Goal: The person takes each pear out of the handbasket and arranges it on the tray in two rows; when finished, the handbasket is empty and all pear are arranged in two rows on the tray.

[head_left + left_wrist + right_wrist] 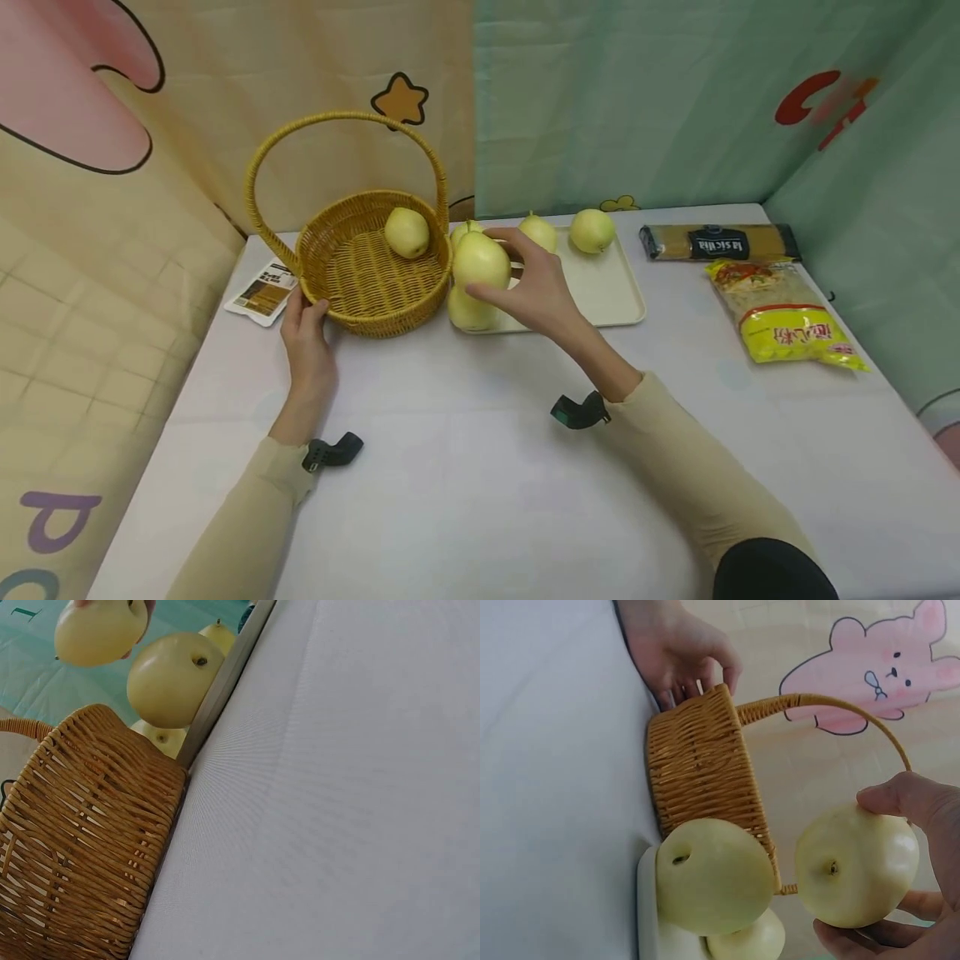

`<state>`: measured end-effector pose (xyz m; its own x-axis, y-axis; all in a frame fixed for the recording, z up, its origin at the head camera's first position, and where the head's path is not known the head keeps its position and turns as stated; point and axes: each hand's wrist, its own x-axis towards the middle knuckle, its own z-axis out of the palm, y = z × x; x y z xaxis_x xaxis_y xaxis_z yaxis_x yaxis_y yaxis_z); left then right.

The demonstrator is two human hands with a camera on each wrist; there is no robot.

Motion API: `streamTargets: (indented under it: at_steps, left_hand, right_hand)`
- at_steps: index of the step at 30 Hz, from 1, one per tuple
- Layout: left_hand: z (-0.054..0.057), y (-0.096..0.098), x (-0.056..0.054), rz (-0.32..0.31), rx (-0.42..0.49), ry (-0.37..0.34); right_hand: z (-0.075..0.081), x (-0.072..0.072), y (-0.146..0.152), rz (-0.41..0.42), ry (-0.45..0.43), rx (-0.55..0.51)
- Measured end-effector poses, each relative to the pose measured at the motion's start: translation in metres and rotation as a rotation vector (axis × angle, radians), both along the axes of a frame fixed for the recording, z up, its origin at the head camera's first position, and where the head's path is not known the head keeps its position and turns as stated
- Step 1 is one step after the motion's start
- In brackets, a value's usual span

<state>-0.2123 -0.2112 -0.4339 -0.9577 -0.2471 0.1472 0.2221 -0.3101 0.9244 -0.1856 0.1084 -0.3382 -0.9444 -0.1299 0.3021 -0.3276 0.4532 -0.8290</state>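
Observation:
My right hand [536,287] grips a pale yellow-green pear [482,261] between thumb and fingers, raised above the left end of a cream tray [611,292]. In the right wrist view this held pear [855,866] hangs beside the basket's handle. Several other pears lie on the tray, among them a front pear [470,310] close to the basket. My left hand [306,350] holds the near left rim of a round wicker basket [375,283], thumb over the edge and fingers against the outside wall. One pear [407,232] sits inside the basket at the back right.
A white pouch [264,292] lies left of the basket, partly behind it. At the back right are a pasta packet [720,242] and a yellow noodle bag [787,312]. The tall basket handle [345,115] arches over the basket. Curtains hang behind the white table [465,483].

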Motion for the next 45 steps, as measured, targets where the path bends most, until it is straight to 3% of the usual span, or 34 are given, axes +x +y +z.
streamTargets:
  at_steps: [11,19,25,37,45]
  left_hand:
    - [0.000,0.000,0.000,-0.008,0.012,-0.003]
    - [-0.005,-0.001,-0.001,0.012,0.001,-0.006]
    - [-0.006,-0.001,-0.001,0.022,0.006,-0.007]
    - [-0.003,0.000,-0.001,-0.002,-0.007,0.013]
    - [-0.002,0.001,0.000,-0.004,0.006,0.018]
  right_hand:
    - [-0.024,0.011,0.037,-0.093,-0.048,0.022]
    - [-0.041,-0.001,0.053,-0.174,-0.157,0.118]
    - [-0.050,-0.005,0.056,-0.178,-0.250,0.196]
    - [-0.046,-0.004,0.062,-0.163,-0.337,0.362]
    - [-0.047,-0.008,0.065,-0.136,-0.336,0.346]
